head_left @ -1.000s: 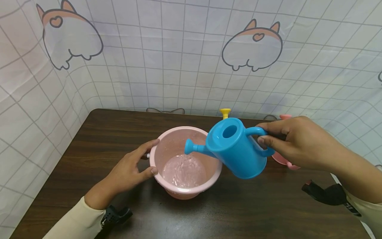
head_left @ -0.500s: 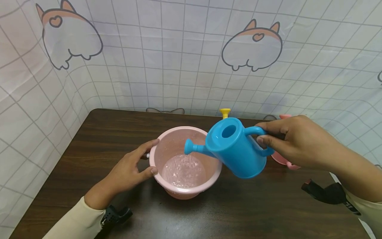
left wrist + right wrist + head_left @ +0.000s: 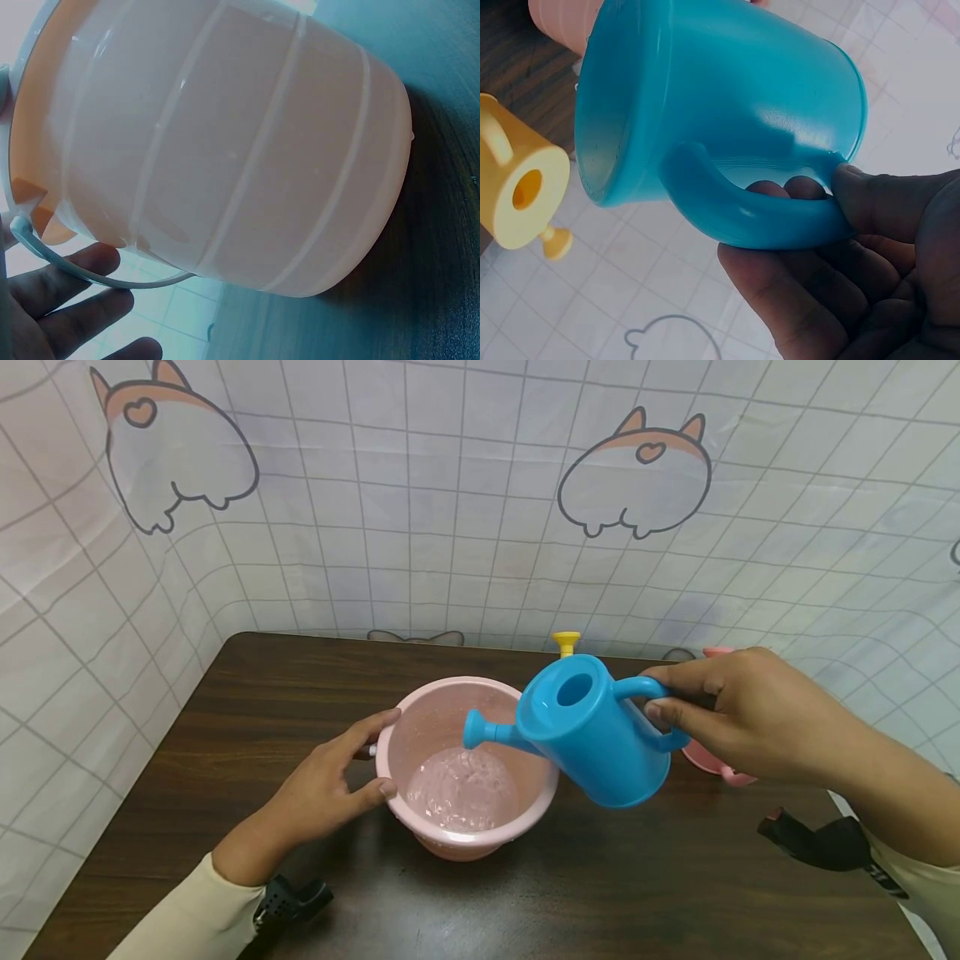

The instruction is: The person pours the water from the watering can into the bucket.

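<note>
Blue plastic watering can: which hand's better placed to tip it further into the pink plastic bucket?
Right, I'd judge. The right hand grips the blue plastic watering can by its handle, with the spout over the bucket. The left hand touches the bucket's rim, away from the can.

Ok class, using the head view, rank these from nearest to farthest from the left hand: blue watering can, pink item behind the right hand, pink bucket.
1. Pink bucket: its rim touches the left hand.
2. Blue watering can: mostly right of the bucket, spout over its opening.
3. Pink item: farther right, partly hidden by the right hand.
</note>
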The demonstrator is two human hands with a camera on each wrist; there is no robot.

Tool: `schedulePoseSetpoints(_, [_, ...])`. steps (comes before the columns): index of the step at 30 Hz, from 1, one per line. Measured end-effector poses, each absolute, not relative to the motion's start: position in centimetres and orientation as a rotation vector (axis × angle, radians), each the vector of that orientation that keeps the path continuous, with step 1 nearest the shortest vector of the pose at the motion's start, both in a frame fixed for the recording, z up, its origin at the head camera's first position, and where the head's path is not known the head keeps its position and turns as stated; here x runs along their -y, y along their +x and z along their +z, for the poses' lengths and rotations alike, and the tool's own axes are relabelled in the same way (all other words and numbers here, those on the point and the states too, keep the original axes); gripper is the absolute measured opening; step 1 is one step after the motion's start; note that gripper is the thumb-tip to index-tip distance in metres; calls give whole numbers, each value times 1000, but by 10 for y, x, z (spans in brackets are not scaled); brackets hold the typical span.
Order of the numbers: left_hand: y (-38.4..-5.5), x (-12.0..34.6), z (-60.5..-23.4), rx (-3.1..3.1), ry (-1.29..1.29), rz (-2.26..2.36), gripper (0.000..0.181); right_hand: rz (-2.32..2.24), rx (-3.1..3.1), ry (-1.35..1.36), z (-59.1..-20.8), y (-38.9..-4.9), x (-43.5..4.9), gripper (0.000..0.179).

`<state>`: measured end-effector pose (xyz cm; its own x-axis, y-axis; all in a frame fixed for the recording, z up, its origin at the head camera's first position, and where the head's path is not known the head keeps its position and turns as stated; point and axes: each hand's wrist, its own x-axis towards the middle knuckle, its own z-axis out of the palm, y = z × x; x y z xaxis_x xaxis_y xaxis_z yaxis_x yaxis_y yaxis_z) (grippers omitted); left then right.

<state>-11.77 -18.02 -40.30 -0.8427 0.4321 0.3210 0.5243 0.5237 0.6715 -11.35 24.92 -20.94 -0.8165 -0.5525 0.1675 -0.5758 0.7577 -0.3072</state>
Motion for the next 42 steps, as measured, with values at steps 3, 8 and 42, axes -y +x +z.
schedulePoseSetpoints(3, [-118,180,-403,2643,-833,-1222,75,517,2871,931,-209,-114,-249,25])
schedulePoseSetpoints(8, [-118,179,-402,2645,-828,-1217,75,511,2862,951,-209,-115,-249,29])
schedulePoseSetpoints(42, [-120,181,-403,2628,-843,-1229,75,444,2836,1004,-206,-119,-244,33])
